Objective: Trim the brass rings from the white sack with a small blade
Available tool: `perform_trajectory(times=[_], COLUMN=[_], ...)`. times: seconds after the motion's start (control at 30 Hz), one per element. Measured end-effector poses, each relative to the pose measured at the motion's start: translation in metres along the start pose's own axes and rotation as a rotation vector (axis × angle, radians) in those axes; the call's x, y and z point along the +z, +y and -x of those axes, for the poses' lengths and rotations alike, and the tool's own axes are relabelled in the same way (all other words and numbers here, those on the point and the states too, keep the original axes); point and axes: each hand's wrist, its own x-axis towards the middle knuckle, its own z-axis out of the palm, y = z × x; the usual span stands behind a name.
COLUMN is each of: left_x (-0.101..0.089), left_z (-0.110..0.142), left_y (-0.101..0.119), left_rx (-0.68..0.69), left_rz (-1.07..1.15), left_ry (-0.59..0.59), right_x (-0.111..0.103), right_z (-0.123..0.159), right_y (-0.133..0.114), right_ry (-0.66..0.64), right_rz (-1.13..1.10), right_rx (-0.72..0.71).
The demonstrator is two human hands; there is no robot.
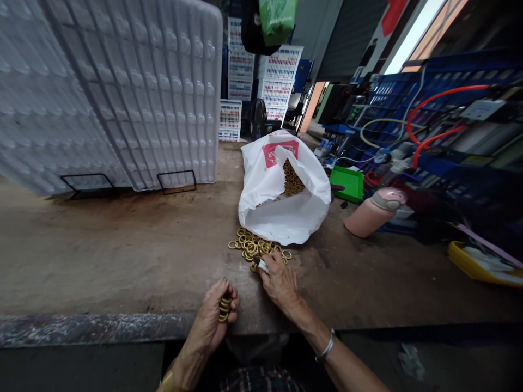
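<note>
My left hand (211, 316) is curled above the table's near edge, wrapped around a short stack of brass-coloured rings (224, 309). To its right, my right hand (283, 282) reaches into a loose pile of the same rings (252, 245). A white and black wrap (261, 265) covers one of its digits. Its fingertips close in a pinch at a ring on the pile's near side, partly hidden by the hand. Just behind the pile lies a white sack (281, 220) with a torn opening, more rings showing inside.
Clear ribbed plastic trays (163, 81) stand upright in black wire holders at the left of the wooden table (122, 245). On the right are a pink bottle (373, 212), a green tray (347, 184), a yellow tray (482, 267) and red hoses (429, 109). White crates (275, 90) are stacked behind.
</note>
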Motion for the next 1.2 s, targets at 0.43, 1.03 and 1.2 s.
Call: perform_trajectory(times=[0.43,1.03,1.2], left_x=[0.014,0.014,0.012], left_z=[-0.009,-0.01,-0.006], left_y=[-0.004,-0.007,-0.005], left_rx=[0.214,0.507,0.411], left_rz=[-0.551,-0.732,-0.721], left_ry=[0.085,0.043,0.031], right_x=[-0.007,0.001,-0.001], right_z=[0.003,0.013,0.01], right_y=[-0.004,-0.03,-0.034], right_ry=[0.068,-0.333,-0.261], right_rz=[-0.409,-1.04,-0.934], right_rx=[-0.182,0.238,0.212])
